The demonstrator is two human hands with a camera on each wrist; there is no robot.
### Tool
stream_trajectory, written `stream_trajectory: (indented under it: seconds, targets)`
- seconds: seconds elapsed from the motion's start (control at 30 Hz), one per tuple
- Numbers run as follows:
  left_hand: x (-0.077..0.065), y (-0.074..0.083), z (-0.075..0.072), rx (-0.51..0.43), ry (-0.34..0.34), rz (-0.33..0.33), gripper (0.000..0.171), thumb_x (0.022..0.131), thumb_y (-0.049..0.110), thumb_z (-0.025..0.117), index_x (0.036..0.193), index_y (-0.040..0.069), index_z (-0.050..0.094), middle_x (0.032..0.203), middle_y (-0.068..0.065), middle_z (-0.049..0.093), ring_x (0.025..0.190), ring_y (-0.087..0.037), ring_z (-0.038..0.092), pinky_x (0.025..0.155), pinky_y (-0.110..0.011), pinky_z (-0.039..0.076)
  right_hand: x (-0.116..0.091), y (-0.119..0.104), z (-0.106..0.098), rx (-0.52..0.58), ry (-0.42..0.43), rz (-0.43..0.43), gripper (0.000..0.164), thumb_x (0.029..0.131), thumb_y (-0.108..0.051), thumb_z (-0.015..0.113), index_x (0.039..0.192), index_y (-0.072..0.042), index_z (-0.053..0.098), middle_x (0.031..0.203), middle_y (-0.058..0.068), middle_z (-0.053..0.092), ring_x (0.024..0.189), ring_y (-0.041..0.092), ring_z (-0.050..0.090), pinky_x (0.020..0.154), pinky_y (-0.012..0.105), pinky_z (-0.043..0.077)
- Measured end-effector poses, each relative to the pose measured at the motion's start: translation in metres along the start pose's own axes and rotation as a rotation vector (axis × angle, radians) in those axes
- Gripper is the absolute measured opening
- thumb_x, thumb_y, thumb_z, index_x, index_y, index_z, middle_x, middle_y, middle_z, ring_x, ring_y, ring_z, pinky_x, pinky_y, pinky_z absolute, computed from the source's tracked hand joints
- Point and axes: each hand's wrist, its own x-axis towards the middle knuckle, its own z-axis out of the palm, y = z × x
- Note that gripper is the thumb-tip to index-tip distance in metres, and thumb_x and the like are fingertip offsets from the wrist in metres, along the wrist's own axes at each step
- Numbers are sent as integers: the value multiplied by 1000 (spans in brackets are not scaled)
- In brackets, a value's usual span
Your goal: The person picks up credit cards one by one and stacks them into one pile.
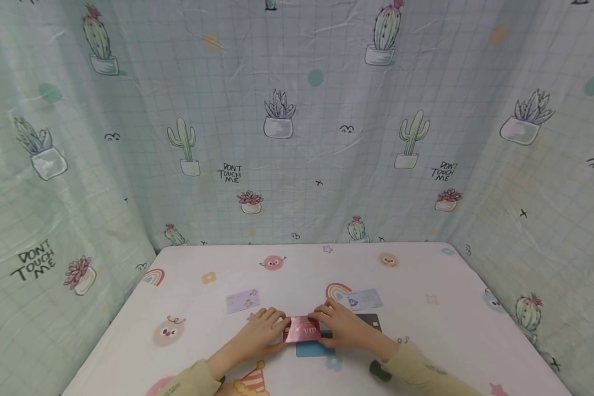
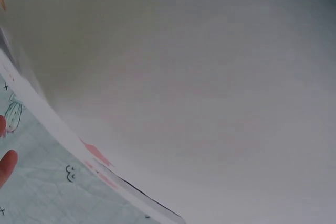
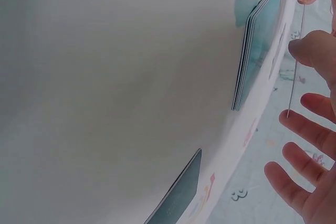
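Between the left grip [image 1: 258, 331] and the right grip [image 1: 341, 325], one pink-red VIP card [image 1: 302, 329] is held above the desk [image 1: 416, 286]. Both grips are engaged: each pinches one short end of the VIP card, fingers at the far corner and thumb at the near corner. Card count, head view: at least five, comprising one VIP card, one blue card [image 1: 315, 350], one dark card [image 1: 373, 320], one lilac card [image 1: 243, 301] and one pale blue card [image 1: 365, 299]. The VIP card's long axis runs left to right, from grip to grip; its printed face is turned toward the wearer, lettering upright. The blue card lies below the VIP card, between the grips, near edge exposed. The dark card lies just right of the right grip, partly hidden by it. The lilac card lies beyond the left grip; the pale blue card lies beyond the right grip. The right wrist view shows one stack [image 3: 256, 51] of several cards on the desk, apart from the held card; its exact number cannot be told. Legible marking on the VIP card: "VIP", toward the right grip. Print on the lilac card is too small to read. The curtain [image 1: 317, 203] beyond both grips reads "DON'T TOUCH ME" at three places.
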Motion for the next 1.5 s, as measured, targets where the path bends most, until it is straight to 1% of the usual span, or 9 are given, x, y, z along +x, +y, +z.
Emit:
stream_trajectory:
  seconds: [0.27, 0.5, 0.67, 0.93, 1.1, 1.3, 1.5]
  targets:
    - [3, 3, -3, 30, -9, 22, 48, 75, 43, 65, 112, 13, 57, 101, 2, 56, 92, -13, 49, 79, -31, 40, -6, 1, 3, -15, 11, -1, 53, 78, -42, 63, 123, -19, 49, 113, -7, 56, 95, 8, 43, 80, 23, 42]
    - [7, 6, -4, 20, -23, 30, 49, 76, 44, 63, 113, 13, 57, 100, 2, 57, 92, -14, 50, 79, -31, 41, -10, 2, 2, 6, -23, 34, 54, 79, -44, 60, 125, -19, 48, 115, -8, 55, 97, 7, 43, 82, 24, 43]
    - [9, 7, -3, 52, -29, 44, 50, 76, 47, 62, 113, 14, 57, 99, 3, 57, 91, -13, 49, 77, -30, 41, -13, 2, 3, 13, -42, 52, 54, 79, -44, 60, 126, -21, 47, 116, -9, 55, 98, 7, 43, 82, 25, 44]
    - [13, 10, -4, 43, -38, 55, 51, 76, 48, 62, 113, 13, 58, 99, 2, 57, 90, -13, 49, 77, -29, 40, -17, 1, 0, 4, -33, 44, 54, 78, -44, 62, 125, -20, 48, 114, -9, 56, 97, 7, 43, 81, 25, 43]
    - [15, 11, -5, 24, -72, 58, 50, 78, 47, 60, 115, 13, 56, 101, 2, 56, 92, -13, 49, 79, -30, 41, -21, 1, -2, 22, -39, 57, 55, 78, -44, 62, 125, -20, 48, 114, -10, 56, 96, 7, 42, 80, 24, 42]
    - [17, 13, -4, -2, -129, 61, 50, 80, 46, 58, 118, 14, 54, 105, 2, 57, 95, -13, 49, 81, -30, 41, -26, 2, -1, 18, -16, 46, 55, 77, -45, 63, 124, -20, 50, 112, -10, 57, 92, 6, 42, 77, 21, 41]
    - [19, 15, -4, -14, -144, 66, 52, 80, 48, 57, 119, 14, 53, 105, 3, 57, 95, -13, 49, 82, -30, 41, -30, 4, 0, 15, -3, 36, 54, 77, -44, 63, 123, -20, 50, 111, -10, 57, 92, 6, 42, 76, 22, 42]
